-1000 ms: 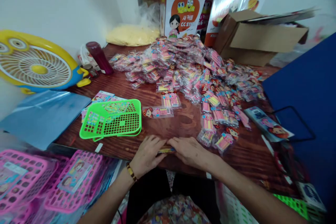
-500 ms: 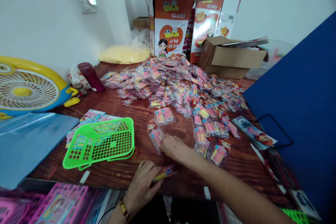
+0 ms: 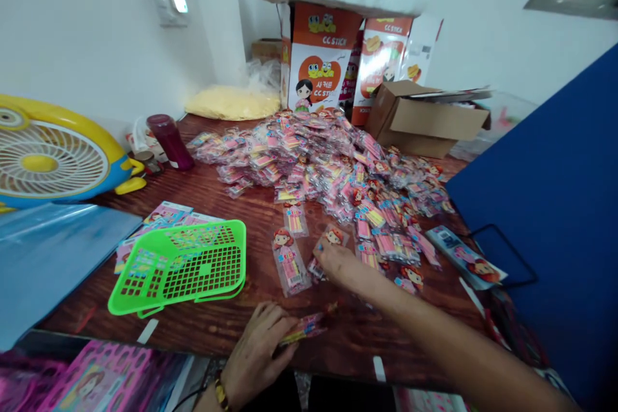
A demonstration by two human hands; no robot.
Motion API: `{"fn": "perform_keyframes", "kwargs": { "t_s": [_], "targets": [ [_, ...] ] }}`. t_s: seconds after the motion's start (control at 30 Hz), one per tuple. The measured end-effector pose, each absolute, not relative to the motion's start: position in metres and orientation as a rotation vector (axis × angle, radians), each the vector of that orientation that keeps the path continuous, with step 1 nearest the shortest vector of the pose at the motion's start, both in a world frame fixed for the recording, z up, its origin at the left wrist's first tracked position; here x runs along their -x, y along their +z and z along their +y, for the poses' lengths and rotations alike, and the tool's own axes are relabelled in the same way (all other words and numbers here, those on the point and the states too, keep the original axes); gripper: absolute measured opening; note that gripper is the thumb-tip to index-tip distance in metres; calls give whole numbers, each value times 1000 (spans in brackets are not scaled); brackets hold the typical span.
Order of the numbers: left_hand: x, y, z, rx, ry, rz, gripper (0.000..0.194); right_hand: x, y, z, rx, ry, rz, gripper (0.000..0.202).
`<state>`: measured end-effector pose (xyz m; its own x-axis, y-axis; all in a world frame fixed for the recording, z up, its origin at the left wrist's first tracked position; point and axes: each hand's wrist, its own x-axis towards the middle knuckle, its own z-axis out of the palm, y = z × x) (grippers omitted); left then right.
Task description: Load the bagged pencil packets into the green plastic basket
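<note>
My left hand (image 3: 261, 349), near the front edge of the table, is closed around a small stack of flat plastic sachets (image 3: 305, 327) with pink and yellow sticks inside. Farther forward, my right hand (image 3: 334, 261) has its fingers pinched on a sachet (image 3: 337, 235) printed with a red-haired cartoon figure; part of it is hidden by the hand. Just left of it another such sachet (image 3: 291, 265) lies flat on the wood. One more sachet (image 3: 295, 220) lies behind that. A large heap of the same sachets (image 3: 299, 148) spreads over the back of the table.
A green mesh basket (image 3: 205, 268) stands at the left on printed cards. Beyond it are a yellow fan (image 3: 53, 154) and a purple bottle (image 3: 170, 141). An open carton (image 3: 429, 117) sits behind the heap. A blue panel (image 3: 545, 174) rises at the right.
My right hand has moved right, from the sachet at the left to another one. One of the two sachets lying side by side behind has left its place. My left hand keeps its stack.
</note>
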<state>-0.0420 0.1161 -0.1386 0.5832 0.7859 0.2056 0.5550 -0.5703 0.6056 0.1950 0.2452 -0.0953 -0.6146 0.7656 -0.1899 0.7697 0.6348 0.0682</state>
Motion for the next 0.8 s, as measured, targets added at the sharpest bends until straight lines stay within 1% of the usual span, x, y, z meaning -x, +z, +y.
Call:
{"fn": "perform_keyframes", "kwargs": {
  "t_s": [0.17,0.2,0.3,0.37,0.43,0.5,0.57,0.67,0.73,0.8],
  "targets": [
    [42,-135,117,-2322,647,1067,26,-205,-84,279,-1094,-110,2615,42],
    [42,-135,117,-2324,642,1073,25,-208,-83,285,-1076,-138,2594,39],
    [42,-135,116,-2336,626,1076,25,-219,-82,289,-1064,-183,2540,22],
    [42,-136,117,-2338,650,1073,26,-224,-77,283,-1054,-254,2545,14],
    [41,-136,117,-2335,661,1066,25,-220,-67,277,-1028,-352,2594,12],
    [41,-136,116,-2334,660,1067,24,-204,-57,274,-930,-394,2689,15],
    [41,-136,116,-2337,648,1074,24,-180,-52,273,-749,-301,2796,23],
    [41,-135,115,-2342,647,1085,25,-143,-57,273,-503,-41,2865,32],
    [41,-134,115,-2342,656,1090,26,-129,-64,273,-456,97,2886,30],
    [40,-135,114,-2344,653,1093,26,-124,-70,270,-452,164,2920,26]
  ]
}}
